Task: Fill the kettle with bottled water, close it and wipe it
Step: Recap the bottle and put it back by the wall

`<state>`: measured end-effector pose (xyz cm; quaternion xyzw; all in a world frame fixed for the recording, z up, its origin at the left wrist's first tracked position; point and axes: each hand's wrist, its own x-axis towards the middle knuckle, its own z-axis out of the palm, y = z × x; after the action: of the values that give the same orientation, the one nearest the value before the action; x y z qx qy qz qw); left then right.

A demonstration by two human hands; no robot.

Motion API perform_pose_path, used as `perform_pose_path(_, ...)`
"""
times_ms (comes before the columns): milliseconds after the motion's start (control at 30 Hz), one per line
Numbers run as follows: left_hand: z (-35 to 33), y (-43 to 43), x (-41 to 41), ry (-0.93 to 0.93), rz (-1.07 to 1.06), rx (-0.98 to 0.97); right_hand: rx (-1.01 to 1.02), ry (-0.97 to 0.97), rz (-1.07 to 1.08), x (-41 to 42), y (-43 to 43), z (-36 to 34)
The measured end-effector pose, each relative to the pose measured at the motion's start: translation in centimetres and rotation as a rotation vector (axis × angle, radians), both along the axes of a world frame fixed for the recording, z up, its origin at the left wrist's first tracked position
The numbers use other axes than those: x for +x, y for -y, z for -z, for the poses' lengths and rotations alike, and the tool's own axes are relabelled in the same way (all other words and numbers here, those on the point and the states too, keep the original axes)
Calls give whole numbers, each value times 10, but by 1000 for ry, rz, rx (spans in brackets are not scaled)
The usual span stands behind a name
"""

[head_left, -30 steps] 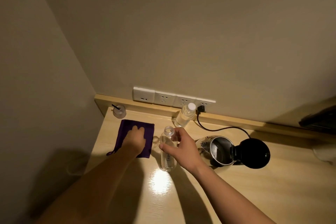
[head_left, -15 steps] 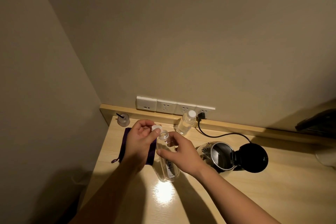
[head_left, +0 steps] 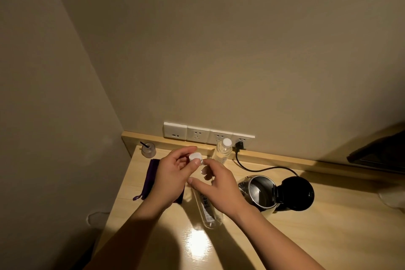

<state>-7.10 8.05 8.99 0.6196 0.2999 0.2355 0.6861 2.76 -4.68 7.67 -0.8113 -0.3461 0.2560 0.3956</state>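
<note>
Kettle (head_left: 260, 190) first: we see a round steel body, polished and reflective inside, standing on the pale wood-grain worktop (head_left: 328, 237) to the right of our hands, its black domed lid (head_left: 297, 193) swung fully open toward the right. A black cord (head_left: 258, 169) curves from it to a plug in the white socket strip (head_left: 197, 133) on the wall.

Our right hand (head_left: 219, 186) is wrapped around the upper part of a clear, slim plastic bottle (head_left: 208, 210), which leans toward us with a printed label running down its side. Our left hand (head_left: 173, 173) pinches a small white ribbed cap (head_left: 195, 157) between thumb and fingertips, right at the bottle's mouth; whether the cap touches the neck we cannot tell.

Under the left wrist lies a soft purple cloth (head_left: 151, 175), flat, with a small loop at one corner. A second capped bottle (head_left: 223, 151) stands upright against the back ledge, and a small squat glass jar (head_left: 148, 150) with a black stick sits in the corner.
</note>
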Motion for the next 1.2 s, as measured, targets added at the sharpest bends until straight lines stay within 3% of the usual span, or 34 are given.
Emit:
perform_pose_path(133,-4,1,6,-13,-40,-42,13,49,7,0,1,-6)
perform_pose_path(267,-10,-15,3,122,166,-288,170,-334,-26,1,5,-17)
perform_pose_path(367,-13,-24,2,170,299,-307,210,-516,-24,1,3,-23)
perform_pose_path(500,-16,-30,8,211,400,-320,243,-460,3,-1,0,-25)
perform_pose_path(633,-31,-27,21,33,172,-37,251,-395,16,-2,-3,-26)
perform_pose_path(733,-31,-30,27,-17,141,132,279,-375,5,-3,-5,-28)
perform_pose_path(1067,-35,-43,21,75,375,102,375,-756,-97,3,-3,-33)
perform_pose_path(1133,-39,-45,23,-10,410,244,343,-680,-38,1,-6,-28)
perform_pose_path(1200,-45,-46,30,-181,398,513,276,-470,50,-1,-10,-22)
